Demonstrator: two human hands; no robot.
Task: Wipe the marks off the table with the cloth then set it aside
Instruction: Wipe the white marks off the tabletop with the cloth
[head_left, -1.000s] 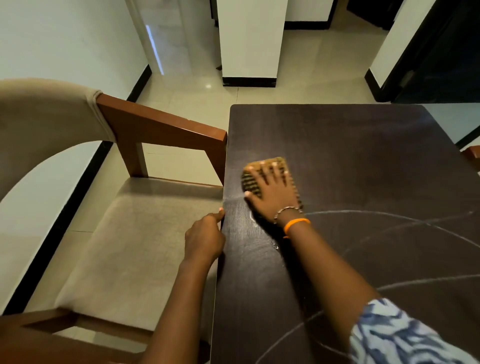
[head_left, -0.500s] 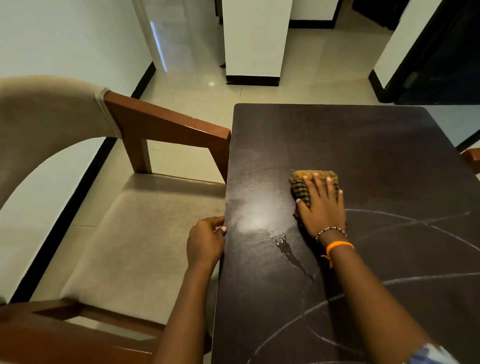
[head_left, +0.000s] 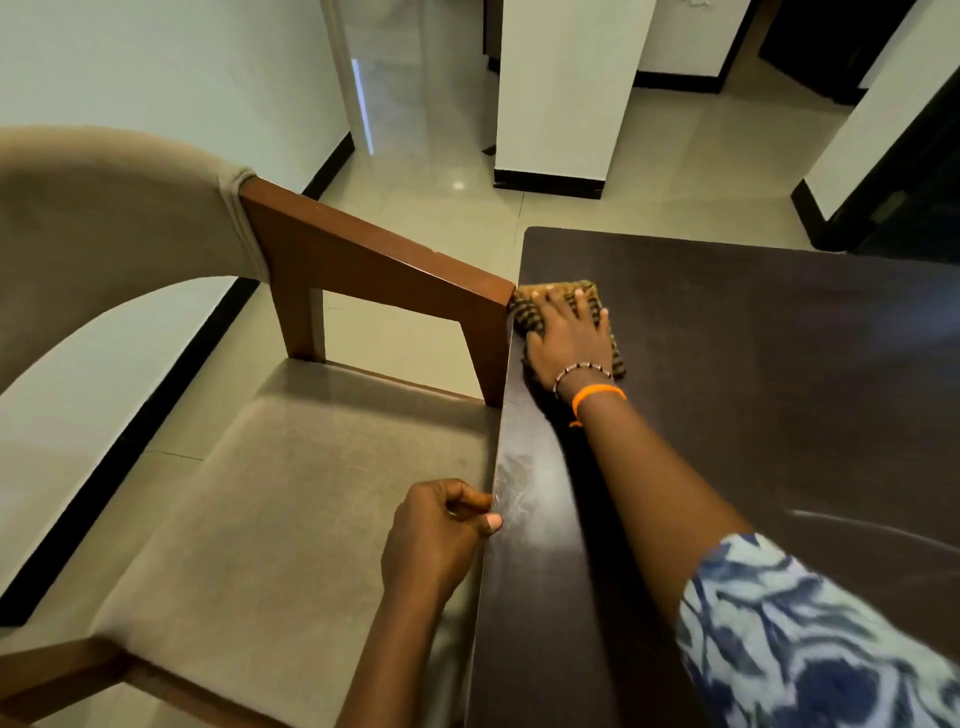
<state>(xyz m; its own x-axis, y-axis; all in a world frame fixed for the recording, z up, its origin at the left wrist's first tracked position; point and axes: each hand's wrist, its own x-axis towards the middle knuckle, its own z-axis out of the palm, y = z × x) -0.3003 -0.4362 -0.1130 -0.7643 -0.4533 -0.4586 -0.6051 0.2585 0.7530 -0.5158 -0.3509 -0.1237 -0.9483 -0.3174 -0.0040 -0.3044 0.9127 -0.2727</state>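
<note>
A folded brown checked cloth (head_left: 530, 306) lies flat on the dark wooden table (head_left: 753, 364) at its left edge, touching the chair's armrest. My right hand (head_left: 569, 338) presses down on the cloth with fingers spread straight. My left hand (head_left: 434, 535) grips the table's left edge nearer to me, fingers curled under and thumb on top. A faint white chalk line (head_left: 852, 525) shows on the table at the right; a smeared damp patch (head_left: 519, 488) sits by my left hand.
A beige upholstered chair (head_left: 291, 509) with a brown wooden armrest (head_left: 374, 260) stands tight against the table's left side. Beyond are a tiled floor, a white pillar (head_left: 561, 88) and a dark doorway at the far right.
My right hand slid the cloth from the table's middle to the far left edge beside the armrest. The view shifted left, so most chalk lines are out of frame. My left hand stayed on the edge.
</note>
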